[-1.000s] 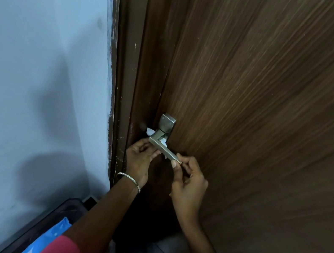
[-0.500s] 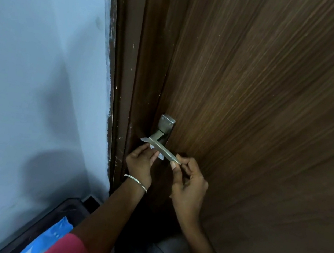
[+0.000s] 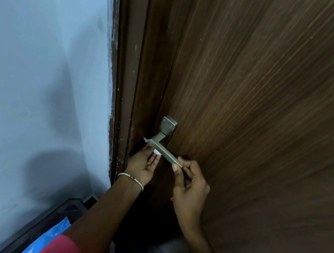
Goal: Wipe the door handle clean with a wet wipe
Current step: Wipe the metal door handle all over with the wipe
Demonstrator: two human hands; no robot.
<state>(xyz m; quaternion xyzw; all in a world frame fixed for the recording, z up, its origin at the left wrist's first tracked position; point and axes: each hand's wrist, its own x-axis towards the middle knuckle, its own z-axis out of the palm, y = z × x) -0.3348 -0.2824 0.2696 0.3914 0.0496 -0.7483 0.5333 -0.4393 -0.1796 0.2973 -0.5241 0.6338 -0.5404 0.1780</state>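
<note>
A square-section metal door handle (image 3: pixel 165 151) juts from a brown wooden door (image 3: pixel 263 121), its lever slanting down to the right. My left hand (image 3: pixel 143 164) is under the lever's inner end and presses a white wet wipe (image 3: pixel 157 151) up against its underside; a bit of wipe shows left of the handle's corner. My right hand (image 3: pixel 190 186) pinches the lever's free tip between thumb and fingers.
A dark brown door frame (image 3: pixel 122 96) runs down left of the handle, with a pale blue wall (image 3: pixel 35 81) beyond it. A dark case with a blue packet (image 3: pixel 48 239) sits on the floor at lower left.
My left hand with the wipe has slid a little along the underside of the lever near its inner end. The right hand has kept its hold on the tip.
</note>
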